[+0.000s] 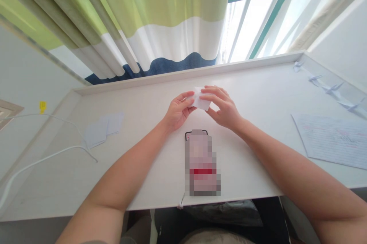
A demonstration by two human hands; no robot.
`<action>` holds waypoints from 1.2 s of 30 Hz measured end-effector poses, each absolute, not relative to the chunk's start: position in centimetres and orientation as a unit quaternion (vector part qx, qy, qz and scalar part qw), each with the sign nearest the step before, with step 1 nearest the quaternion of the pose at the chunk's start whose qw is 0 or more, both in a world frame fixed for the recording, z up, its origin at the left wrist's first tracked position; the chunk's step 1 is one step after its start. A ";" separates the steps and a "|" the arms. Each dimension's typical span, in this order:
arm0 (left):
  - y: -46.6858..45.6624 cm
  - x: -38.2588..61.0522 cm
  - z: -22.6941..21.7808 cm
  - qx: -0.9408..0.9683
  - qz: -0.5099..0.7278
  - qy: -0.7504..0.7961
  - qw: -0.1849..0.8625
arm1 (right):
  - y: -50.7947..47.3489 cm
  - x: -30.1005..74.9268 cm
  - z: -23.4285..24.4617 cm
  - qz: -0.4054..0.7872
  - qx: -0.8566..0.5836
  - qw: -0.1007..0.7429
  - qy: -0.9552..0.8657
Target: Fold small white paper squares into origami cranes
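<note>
A small piece of folded white paper (203, 102) is held up between my two hands over the middle of the desk. My left hand (179, 111) pinches its left edge between thumb and fingers. From the right, my right hand (222, 105) is closed on the paper, its fingers lying over the top and its thumb near the lower edge. The exact folds are too small to make out. Just below the hands lies a phone (202, 164), its screen blurred out by large pixels.
Loose white paper sheets (104, 128) lie at the left, near white cables (51, 156). Several folded paper shapes (332, 88) line the right edge, above a lined, written sheet (332, 137). A raised rim (183, 72) bounds the white desk (149, 175) at the back, before a curtain (172, 15).
</note>
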State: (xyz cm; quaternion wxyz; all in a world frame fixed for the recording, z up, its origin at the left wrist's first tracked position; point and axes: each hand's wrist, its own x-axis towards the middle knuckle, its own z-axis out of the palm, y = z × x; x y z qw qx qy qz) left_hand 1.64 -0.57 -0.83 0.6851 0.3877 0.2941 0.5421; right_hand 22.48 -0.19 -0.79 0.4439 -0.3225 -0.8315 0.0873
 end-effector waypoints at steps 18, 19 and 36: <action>-0.8 2.0 -0.8 0.393 0.546 0.283 0.684 | -0.3 22.1 -0.6 0.185 -0.334 0.513 -0.769; -0.9 2.1 -0.8 0.394 0.546 0.281 0.684 | -0.2 22.0 -0.7 0.188 -0.330 0.514 -0.769; -0.7 1.6 -0.7 0.424 0.524 0.299 0.675 | 0.6 22.8 -0.6 0.438 -0.342 0.511 -0.655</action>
